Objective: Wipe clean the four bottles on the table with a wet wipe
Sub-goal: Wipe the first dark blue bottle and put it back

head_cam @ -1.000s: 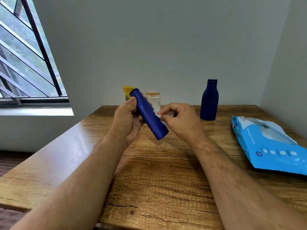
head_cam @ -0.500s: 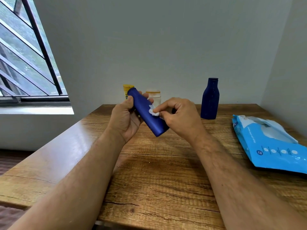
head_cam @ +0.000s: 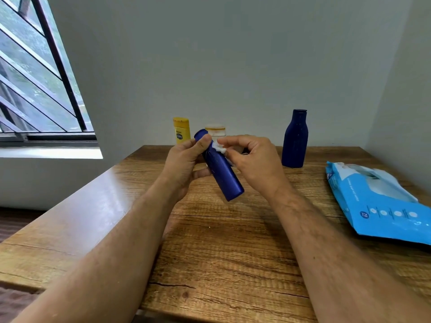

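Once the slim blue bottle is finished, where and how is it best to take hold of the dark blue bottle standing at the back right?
Probably the dark blue bottle is best gripped round its narrowed upper body, just below the cap. It stands upright and alone on the table, so a hand can come from the front, wrapping sideways. The right hand is nearer to it.

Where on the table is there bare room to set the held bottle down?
Bare wood lies between the forearms and left of the left hand, on the table. Crowded: the far edge with the yellow bottle, white jar, dark blue bottle; wipes pack at right.
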Demonstrator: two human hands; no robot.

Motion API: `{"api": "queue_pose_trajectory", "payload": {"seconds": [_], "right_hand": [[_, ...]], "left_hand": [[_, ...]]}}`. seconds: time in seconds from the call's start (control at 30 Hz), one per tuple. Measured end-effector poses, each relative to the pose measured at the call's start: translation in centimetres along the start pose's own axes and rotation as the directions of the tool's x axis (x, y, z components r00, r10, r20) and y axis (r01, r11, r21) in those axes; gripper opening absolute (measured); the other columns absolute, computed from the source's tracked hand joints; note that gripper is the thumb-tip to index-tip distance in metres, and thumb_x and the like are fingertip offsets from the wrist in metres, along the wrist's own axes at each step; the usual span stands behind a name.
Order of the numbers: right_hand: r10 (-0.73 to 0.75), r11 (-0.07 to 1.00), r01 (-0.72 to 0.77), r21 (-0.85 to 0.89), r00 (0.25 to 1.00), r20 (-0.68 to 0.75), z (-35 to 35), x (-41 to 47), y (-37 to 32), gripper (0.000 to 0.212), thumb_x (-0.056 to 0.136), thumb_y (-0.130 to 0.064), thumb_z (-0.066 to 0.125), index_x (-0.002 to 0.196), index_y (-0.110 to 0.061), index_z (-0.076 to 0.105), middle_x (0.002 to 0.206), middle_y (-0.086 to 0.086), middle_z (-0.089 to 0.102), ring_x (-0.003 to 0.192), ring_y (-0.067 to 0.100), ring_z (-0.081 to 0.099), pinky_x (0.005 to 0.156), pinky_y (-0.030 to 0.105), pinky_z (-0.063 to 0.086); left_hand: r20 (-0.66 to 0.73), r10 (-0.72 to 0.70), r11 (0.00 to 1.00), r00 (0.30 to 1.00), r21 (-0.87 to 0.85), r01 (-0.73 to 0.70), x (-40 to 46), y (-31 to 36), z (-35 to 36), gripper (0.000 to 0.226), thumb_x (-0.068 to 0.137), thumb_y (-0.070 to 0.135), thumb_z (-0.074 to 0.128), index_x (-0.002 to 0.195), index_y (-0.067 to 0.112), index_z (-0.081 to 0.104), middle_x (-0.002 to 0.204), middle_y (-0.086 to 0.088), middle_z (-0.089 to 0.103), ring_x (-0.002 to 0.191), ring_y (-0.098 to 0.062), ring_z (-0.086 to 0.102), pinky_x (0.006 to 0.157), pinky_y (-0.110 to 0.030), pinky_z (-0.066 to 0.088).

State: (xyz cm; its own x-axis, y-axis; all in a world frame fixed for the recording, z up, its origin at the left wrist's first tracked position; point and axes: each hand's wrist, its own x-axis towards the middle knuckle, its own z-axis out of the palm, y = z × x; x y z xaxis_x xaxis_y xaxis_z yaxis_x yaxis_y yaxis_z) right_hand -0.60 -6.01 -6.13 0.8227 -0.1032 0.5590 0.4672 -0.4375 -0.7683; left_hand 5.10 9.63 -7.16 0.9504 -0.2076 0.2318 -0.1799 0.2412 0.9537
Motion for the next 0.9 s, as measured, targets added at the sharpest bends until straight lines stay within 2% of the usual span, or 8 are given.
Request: {"api": "queue_pose_trajectory", "payload": {"seconds": [0.1,0.23,0.33,0.5,0.6,0.7,0.8,0.9], "right_hand": [[0.014,1.0,-0.014,-0.017,1.0,0.014,-0.2,0.2,0.0,0.019,0.091,-0.013,0.068,0.1,-0.027,0.076,0.094,-0.015,0.071,0.085,-0.003,0.064,0.072,0.009,0.051],[0.083,0.996,-0.086,0.027,0.993,0.082,-0.4,0.1,0.2,0.014,0.086,-0.014,0.073,0.084,-0.028,0.076,0.076,-0.016,0.07,0.071,-0.008,0.062,0.06,0.009,0.047],[0.105,0.994,-0.11,0.016,0.981,0.165,-0.6,-0.1,0.4,0.01,0.083,-0.013,0.076,0.081,-0.023,0.078,0.076,-0.013,0.071,0.074,-0.003,0.063,0.064,0.014,0.047],[0.102,0.994,-0.093,-0.049,0.969,0.223,-1.0,-0.1,0.7,0.01,0.08,-0.011,0.078,0.081,-0.021,0.079,0.079,-0.012,0.072,0.08,0.002,0.061,0.072,0.02,0.044],[0.089,0.994,-0.075,-0.079,0.977,0.192,-0.7,0.0,0.6,0.013,0.083,-0.011,0.076,0.083,-0.023,0.079,0.082,-0.013,0.072,0.081,0.001,0.062,0.068,0.013,0.044],[0.019,0.995,-0.008,-0.101,0.995,0.1,0.0,0.0,0.3,0.013,0.088,-0.018,0.072,0.091,-0.028,0.078,0.088,-0.016,0.069,0.077,-0.005,0.06,0.062,0.005,0.044],[-0.078,0.988,0.08,-0.13,0.997,0.024,0.1,0.2,0.0,0.015,0.091,-0.022,0.069,0.102,-0.028,0.077,0.095,-0.012,0.068,0.082,-0.001,0.059,0.066,0.004,0.043],[-0.136,0.977,0.137,-0.163,0.991,0.014,0.2,0.3,0.0,0.016,0.09,-0.021,0.069,0.102,-0.028,0.077,0.095,-0.011,0.068,0.087,0.002,0.061,0.07,0.006,0.044]], "left_hand": [[-0.009,-0.009,1.0,1.0,0.017,0.009,0.1,0.1,0.0,0.036,0.091,0.037,0.069,0.116,0.011,0.068,0.104,-0.007,0.072,0.095,-0.018,0.072,0.071,-0.034,0.059],[-0.086,-0.036,0.999,0.996,0.013,0.037,0.1,0.2,-0.6,0.038,0.087,0.041,0.071,0.112,0.012,0.068,0.108,-0.009,0.074,0.101,-0.024,0.071,0.073,-0.035,0.06],[-0.136,-0.056,0.998,0.989,-0.032,0.052,0.2,0.4,-1.3,0.041,0.09,0.041,0.069,0.118,0.011,0.064,0.117,-0.012,0.072,0.107,-0.027,0.07,0.078,-0.038,0.06],[-0.179,-0.088,0.995,0.98,-0.063,0.078,0.3,0.4,-1.5,0.039,0.094,0.039,0.064,0.121,0.01,0.061,0.114,-0.009,0.07,0.107,-0.027,0.069,0.085,-0.041,0.06],[-0.144,-0.112,0.991,0.983,-0.088,0.1,0.2,0.2,-1.2,0.041,0.097,0.035,0.062,0.127,0.008,0.059,0.115,-0.01,0.069,0.109,-0.029,0.068,0.085,-0.045,0.06],[-0.034,-0.111,0.993,0.993,-0.053,0.109,-0.1,0.0,-0.4,0.032,0.1,0.032,0.057,0.121,0.009,0.064,0.108,-0.008,0.072,0.103,-0.024,0.07,0.086,-0.045,0.06],[0.057,-0.094,0.994,0.994,-0.051,0.097,-0.2,0.0,0.2,0.032,0.099,0.035,0.058,0.117,0.011,0.069,0.108,-0.006,0.073,0.099,-0.02,0.071,0.087,-0.044,0.06],[0.049,-0.075,0.994,0.996,-0.072,0.079,-0.2,0.1,0.3,0.034,0.098,0.035,0.058,0.119,0.009,0.068,0.11,-0.008,0.073,0.102,-0.022,0.071,0.081,-0.04,0.061]]}}
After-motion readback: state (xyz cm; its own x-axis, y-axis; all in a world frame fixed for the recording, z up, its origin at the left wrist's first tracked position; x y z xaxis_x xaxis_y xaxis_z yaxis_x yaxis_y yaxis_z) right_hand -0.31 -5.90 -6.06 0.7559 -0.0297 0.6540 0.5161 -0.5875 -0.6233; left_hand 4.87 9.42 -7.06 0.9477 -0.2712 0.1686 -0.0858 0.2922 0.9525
